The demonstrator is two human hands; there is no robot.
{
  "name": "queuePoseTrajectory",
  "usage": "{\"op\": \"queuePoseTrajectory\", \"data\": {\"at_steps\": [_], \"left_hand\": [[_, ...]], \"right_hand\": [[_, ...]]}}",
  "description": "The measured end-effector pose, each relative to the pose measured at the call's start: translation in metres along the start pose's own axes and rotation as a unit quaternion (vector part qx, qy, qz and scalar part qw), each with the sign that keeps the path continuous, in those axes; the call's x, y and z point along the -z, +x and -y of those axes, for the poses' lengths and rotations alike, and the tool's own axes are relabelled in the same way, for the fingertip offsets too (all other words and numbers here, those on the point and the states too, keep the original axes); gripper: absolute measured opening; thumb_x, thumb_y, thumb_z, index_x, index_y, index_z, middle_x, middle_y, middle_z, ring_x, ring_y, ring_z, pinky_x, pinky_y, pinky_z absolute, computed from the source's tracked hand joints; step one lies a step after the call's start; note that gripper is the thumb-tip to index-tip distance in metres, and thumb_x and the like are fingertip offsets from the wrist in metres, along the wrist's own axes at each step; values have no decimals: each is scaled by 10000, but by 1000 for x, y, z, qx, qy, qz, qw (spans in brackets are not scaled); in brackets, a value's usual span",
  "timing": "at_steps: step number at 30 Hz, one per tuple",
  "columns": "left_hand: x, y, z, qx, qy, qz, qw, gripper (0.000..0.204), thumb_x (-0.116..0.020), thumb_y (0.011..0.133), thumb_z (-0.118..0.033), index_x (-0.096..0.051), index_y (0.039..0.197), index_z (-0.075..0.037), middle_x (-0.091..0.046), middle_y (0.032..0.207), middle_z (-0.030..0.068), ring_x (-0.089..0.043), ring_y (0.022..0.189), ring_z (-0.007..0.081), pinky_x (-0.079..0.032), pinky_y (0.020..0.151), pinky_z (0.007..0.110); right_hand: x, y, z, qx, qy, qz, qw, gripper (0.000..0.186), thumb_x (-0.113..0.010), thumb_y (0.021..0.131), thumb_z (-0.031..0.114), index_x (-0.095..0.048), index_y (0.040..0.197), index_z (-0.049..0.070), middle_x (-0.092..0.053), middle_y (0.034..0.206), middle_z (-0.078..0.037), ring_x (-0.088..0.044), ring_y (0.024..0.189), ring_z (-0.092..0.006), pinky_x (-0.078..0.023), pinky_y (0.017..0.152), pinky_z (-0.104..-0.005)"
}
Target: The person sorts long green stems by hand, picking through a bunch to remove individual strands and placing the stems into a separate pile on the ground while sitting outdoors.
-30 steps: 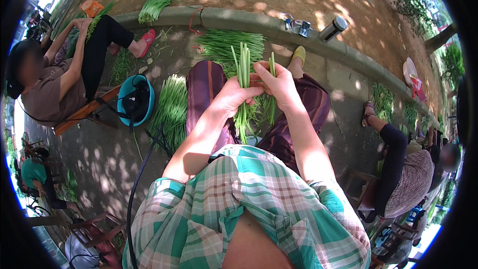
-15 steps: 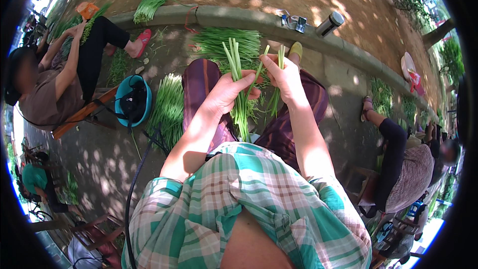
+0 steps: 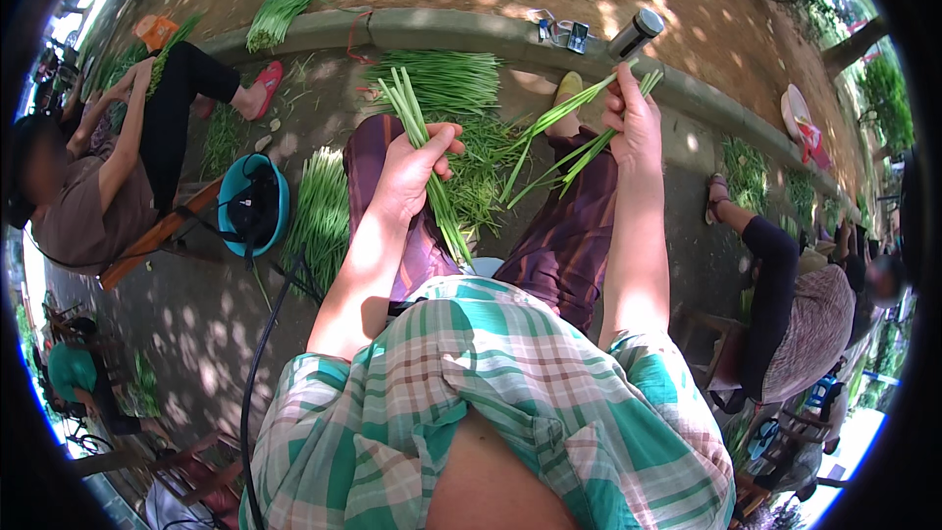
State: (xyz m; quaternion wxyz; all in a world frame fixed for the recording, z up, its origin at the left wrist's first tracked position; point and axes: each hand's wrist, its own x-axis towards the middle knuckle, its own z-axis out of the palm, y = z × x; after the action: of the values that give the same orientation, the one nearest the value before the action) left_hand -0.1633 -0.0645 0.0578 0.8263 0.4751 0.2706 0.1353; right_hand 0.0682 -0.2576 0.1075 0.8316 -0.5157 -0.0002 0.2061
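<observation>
My left hand (image 3: 420,169) is closed around a bundle of long green stalks (image 3: 405,106) that look like garlic scapes. The bundle slants above my left thigh, its lower ends reaching toward my lap. Out to the right, raised over my right knee, my right hand (image 3: 633,123) grips a few thinner stalks (image 3: 585,99), whose loose ends droop down and left. Between my knees lies a heap of scattered stalks (image 3: 481,152). Just beyond it is a neat pile of stalks (image 3: 442,79), and a further pile (image 3: 324,201) sits beside my left leg.
A concrete curb (image 3: 432,31) crosses ahead, with a steel flask (image 3: 636,32) and a small device (image 3: 577,37) on it. At left stands a blue basin (image 3: 280,206) holding a black bag, near a seated person (image 3: 93,186). Another person (image 3: 810,324) sits at right. A black cable (image 3: 253,383) runs by my left arm.
My hands have moved apart: the right has swung up and right with its stalks, the left slightly left with its bundle. The view has shifted slightly.
</observation>
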Motion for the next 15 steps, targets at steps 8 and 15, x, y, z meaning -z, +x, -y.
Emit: {"op": "queuePoseTrajectory", "data": {"at_steps": [8, 15], "left_hand": [[-21, -3, 1, -9, 57, -10, 998, 214, -732, 841, -165, -660, 962, -4, -618, 741, 22, -469, 505, 52, -399, 478, 209], [-51, -3, 16, -11, 193, 4, 981, 281, -786, 760, -185, -679, 950, -6, -649, 806, 38, -581, 658, 104, -474, 588, 247]], "right_hand": [[26, 17, 7, 2, 60, -49, 997, 240, -737, 858, 245, -574, 869, 70, -524, 794, 3, -432, 585, -34, -230, 392, -159], [16, 10, -9, -18, 69, -42, 997, 247, -738, 857, 260, -577, 857, 73, -520, 783, 6, -432, 580, -32, -226, 392, -161]]}}
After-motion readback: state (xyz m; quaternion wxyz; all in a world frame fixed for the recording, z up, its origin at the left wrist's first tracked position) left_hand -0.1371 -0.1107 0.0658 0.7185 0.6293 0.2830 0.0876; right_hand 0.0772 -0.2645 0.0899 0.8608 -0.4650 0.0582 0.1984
